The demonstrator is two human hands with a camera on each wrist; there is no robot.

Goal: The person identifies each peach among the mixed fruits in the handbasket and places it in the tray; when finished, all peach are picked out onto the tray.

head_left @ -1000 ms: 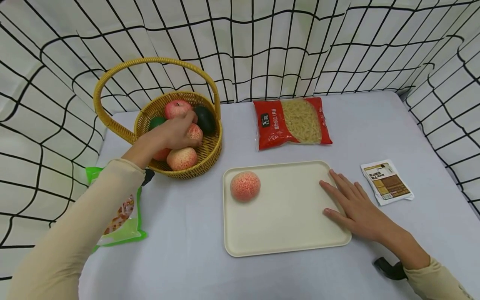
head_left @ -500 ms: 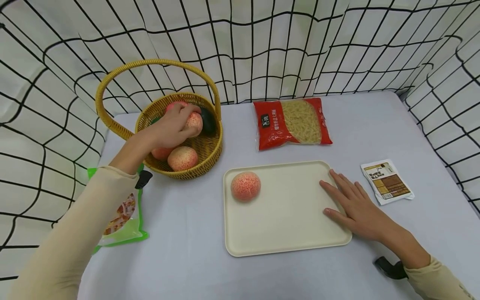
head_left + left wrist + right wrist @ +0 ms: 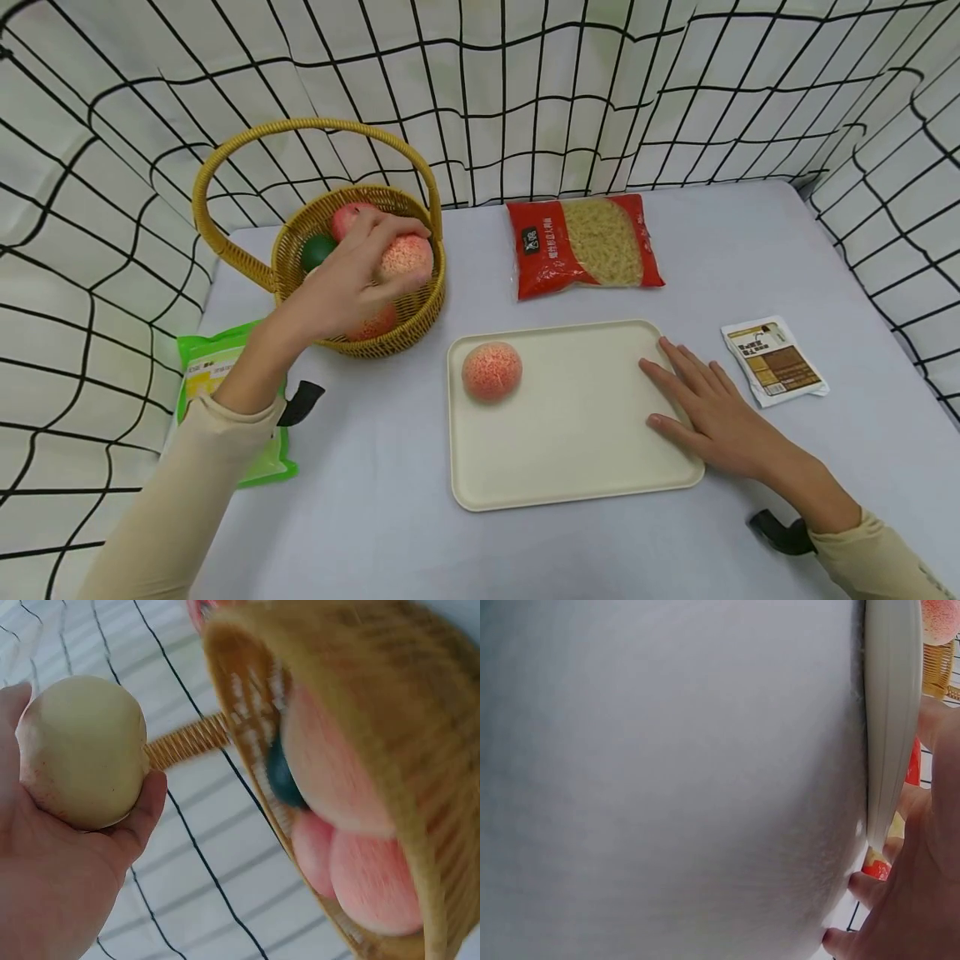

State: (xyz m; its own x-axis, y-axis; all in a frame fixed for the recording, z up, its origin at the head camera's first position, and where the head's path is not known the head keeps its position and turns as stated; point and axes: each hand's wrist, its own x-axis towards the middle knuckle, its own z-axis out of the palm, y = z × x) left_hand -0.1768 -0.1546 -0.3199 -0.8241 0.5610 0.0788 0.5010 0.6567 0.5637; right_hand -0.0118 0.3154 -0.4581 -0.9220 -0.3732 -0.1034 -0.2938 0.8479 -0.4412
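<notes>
Yellow wicker forms the basket (image 3: 422,321), whose tall handle arches over a red apple (image 3: 349,220), a round green fruit (image 3: 318,252) and an orange-pink fruit (image 3: 375,323) near the front rim. Over its opening, the left hand (image 3: 348,275) grips a peach (image 3: 407,257), fingers and thumb curled round it; from the left wrist, the peach shows clear of the rim and of the fruit inside. The cream tray (image 3: 570,442) carries one speckled pink peach near its upper left corner, while the right hand (image 3: 720,425) lies over the tray's right edge, fingers straight and spread, grasping nothing. The left hand and forearm cover part of the basket's contents, and the green bag (image 3: 206,354) is partly behind that arm. In the left wrist view the basket is blurred and runs off the frame, so its pinkish fruits are hard to tell apart; in the right wrist view the right hand is cut off at the side. The gripped peach is round and smooth, pale yellow on one side, speckled pink on the other.
</notes>
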